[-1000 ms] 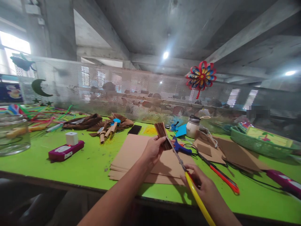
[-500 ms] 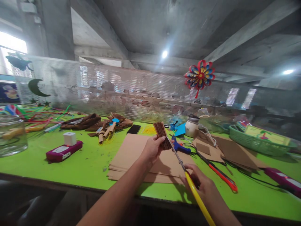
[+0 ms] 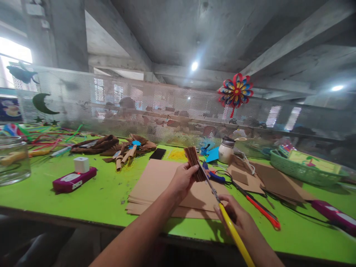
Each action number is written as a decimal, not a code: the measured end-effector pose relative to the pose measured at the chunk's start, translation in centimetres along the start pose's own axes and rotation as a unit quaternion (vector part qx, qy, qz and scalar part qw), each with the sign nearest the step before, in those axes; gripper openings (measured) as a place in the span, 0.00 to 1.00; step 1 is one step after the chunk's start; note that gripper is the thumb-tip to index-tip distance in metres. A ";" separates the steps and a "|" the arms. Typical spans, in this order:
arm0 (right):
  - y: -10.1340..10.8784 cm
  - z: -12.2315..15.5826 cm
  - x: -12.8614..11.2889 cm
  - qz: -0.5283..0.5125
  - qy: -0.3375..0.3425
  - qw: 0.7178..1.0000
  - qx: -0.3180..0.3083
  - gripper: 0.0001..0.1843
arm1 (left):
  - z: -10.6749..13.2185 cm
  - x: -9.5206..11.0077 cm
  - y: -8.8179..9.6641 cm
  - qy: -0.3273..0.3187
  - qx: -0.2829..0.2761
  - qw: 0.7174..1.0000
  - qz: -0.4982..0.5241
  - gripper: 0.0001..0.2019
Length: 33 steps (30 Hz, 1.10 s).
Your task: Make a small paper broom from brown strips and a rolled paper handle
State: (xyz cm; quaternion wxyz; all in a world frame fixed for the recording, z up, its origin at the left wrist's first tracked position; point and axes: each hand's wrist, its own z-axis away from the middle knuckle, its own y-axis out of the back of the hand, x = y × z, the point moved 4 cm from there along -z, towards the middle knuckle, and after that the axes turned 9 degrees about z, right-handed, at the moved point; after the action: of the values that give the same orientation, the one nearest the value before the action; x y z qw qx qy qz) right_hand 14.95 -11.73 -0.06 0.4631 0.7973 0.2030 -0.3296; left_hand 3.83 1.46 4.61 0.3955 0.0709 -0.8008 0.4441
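My left hand (image 3: 183, 180) pinches a stack of pleated brown paper (image 3: 192, 157), thumb on top. In my right hand (image 3: 236, 213) is a pair of scissors (image 3: 226, 217) with yellow handles, fingers wrapped round them. The blades reach up to the right edge of the pleated paper; whether they are cutting into it I cannot tell. Below both hands lies a pile of flat brown paper sheets (image 3: 158, 181). Just beyond the blades is a blue glue gun (image 3: 215, 177), partly hidden. A second pair of scissors with red-orange handles (image 3: 263, 211) lies right of my right hand.
Purple power strips (image 3: 73, 181) lie left and right. A glass jar (image 3: 13, 163) stands far left, a lidded white jar (image 3: 226, 150) at the back. A green basket (image 3: 306, 172) and brown paper pieces (image 3: 278, 178) are at right. A mesh partition (image 3: 167, 111) runs behind the table.
The left hand and the pleated paper have shifted slightly right and down. The scissors remain against the paper's edge, nearly unmoved. The view has moved a little.
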 end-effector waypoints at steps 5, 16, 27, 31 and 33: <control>-0.2 0.6 -1.2 0.033 0.009 0.999 0.024 0.21 | 0.0 0.0 -0.1 0.003 0.001 1.000 0.013 0.05; -0.2 1.3 -1.8 0.117 0.054 0.987 0.099 0.22 | 0.4 0.3 -0.6 0.016 0.013 1.000 0.012 0.03; 0.0 1.4 -2.1 0.131 0.062 0.983 0.111 0.20 | 0.4 0.2 -0.6 0.015 0.018 1.000 0.003 0.06; 0.1 1.4 -2.4 0.130 0.051 0.985 0.103 0.20 | 0.5 0.0 -0.8 0.023 0.012 1.000 -0.008 0.06; 0.2 1.3 -2.5 0.128 0.047 0.985 0.103 0.20 | 0.6 -0.2 -0.9 0.025 0.006 1.000 -0.010 0.07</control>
State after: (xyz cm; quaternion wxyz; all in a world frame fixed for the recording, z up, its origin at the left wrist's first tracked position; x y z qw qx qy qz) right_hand 12.88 -13.05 1.35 0.4070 0.8745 0.0860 -0.2492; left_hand 4.04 0.40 4.86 0.4196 0.0697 -0.7873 0.4463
